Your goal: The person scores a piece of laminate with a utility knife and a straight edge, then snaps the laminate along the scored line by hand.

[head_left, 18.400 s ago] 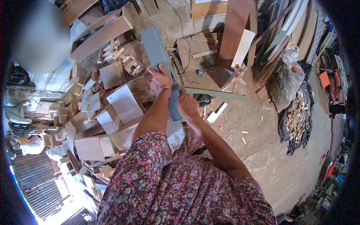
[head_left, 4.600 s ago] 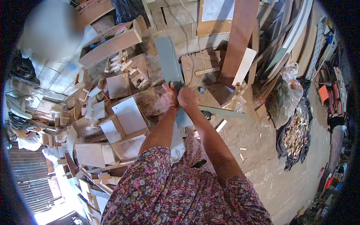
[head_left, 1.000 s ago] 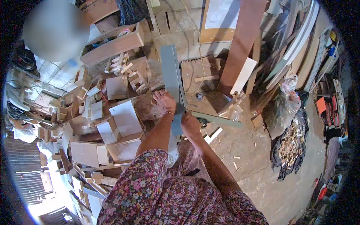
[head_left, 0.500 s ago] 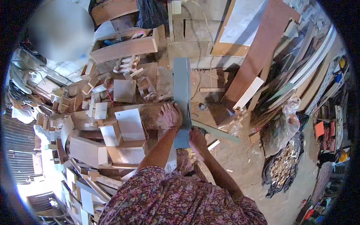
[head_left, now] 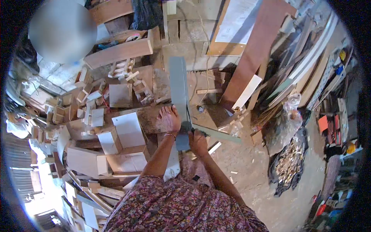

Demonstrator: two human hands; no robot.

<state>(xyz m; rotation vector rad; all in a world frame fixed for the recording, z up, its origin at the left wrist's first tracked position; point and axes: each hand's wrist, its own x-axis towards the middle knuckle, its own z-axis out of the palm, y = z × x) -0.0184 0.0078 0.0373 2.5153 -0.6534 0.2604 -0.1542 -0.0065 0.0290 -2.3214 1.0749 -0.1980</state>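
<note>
A long grey board (head_left: 178,89) lies lengthwise ahead of me, its near end close to my body. My left hand (head_left: 169,119) rests flat at its left edge, fingers stretched out, with a bracelet at the wrist. At the board's right edge, near its close end, my right hand (head_left: 198,142) is closed in a fist. Something dark shows at its knuckles; I cannot tell what it grips. A thin dark line runs along the board's right side. From beside the right hand, a grey-green strip (head_left: 220,133) slants off to the right.
White-faced wooden boxes (head_left: 129,129) and several small wooden frames crowd the left. A long brown plank (head_left: 255,58) leans at the upper right, near stacked curved strips (head_left: 315,58). A dark sack of wood scraps (head_left: 289,168) lies on the right floor.
The whole view has shifted, so the scene sits further left. My right fist now shows more fully beside the board's edge. My left hand stays on the board.
</note>
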